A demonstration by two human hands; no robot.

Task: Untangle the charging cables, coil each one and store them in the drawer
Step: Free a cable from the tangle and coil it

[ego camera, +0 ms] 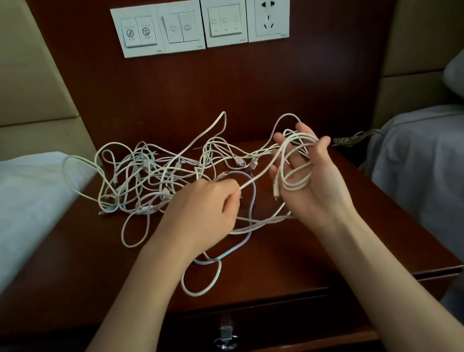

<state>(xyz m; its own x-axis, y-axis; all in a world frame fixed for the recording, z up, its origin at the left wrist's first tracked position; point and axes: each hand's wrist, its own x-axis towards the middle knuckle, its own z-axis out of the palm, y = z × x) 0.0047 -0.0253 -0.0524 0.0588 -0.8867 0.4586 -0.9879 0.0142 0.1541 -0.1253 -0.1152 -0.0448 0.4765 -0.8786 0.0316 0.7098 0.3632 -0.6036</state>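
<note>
1. Charging cables [146, 173] lie in a white tangle across the back half of the dark wooden bench [282, 258], and loose loops trail toward its front edge.
2. We hold our right grip [305, 171] raised above the bench, palm toward us. Its fingers are spread and nearly straight, and several loops of one white cable [297, 185] are wound round them.
3. Our left grip [208, 206] is narrow and sits just left of the right one. It pinches that cable's free strand between thumb and curled fingers, and the strand runs straight between the two.
4. Below the bench top we see the drawer [276, 323] closed, with its metal handle [225, 338] at the middle.
5. Switch plates [181, 26] and a socket [270, 15] sit on the panel behind. The left bed [4, 210] and right bed [435, 175] flank the bench.
</note>
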